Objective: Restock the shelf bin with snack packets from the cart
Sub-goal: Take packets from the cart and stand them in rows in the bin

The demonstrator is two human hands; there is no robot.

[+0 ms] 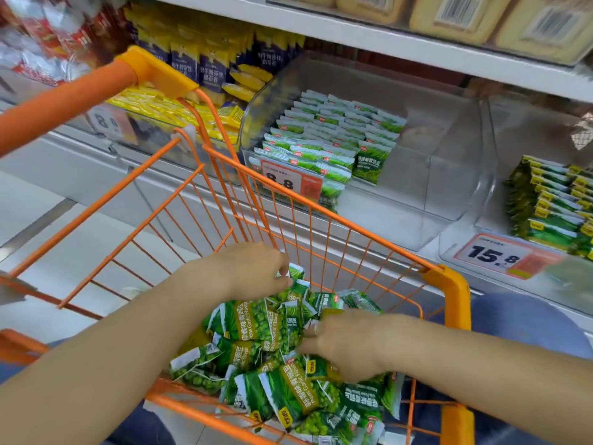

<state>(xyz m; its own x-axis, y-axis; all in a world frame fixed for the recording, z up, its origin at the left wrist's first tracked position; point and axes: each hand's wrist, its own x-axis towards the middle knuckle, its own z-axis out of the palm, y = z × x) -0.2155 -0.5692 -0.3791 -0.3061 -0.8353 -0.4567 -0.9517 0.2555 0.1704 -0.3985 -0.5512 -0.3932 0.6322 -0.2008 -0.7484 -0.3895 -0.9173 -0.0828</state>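
The two bare forearms reach from the bottom edge into the orange wire cart (321, 226), and both hands are down in the loose heap of green snack packets (282, 380) that fills its basket. The right hand (349, 342) lies knuckles-up on the pile with fingers curled down among the packets; it seems to be gathering some, though what it actually holds is hidden beneath it. The left hand (253, 271) pinches the top edge of one packet at the far side of the heap.

To do this step well, I would gather several packets facing the same way, so they can go into the bin upright and in line.

The packets are small, glossy pillow bags, green with white ends, showing peas and printed text. They look light and slippery.

The clear shelf bin (417, 162) sits just beyond the cart; neat rows fill its left part, while its right part is bare.
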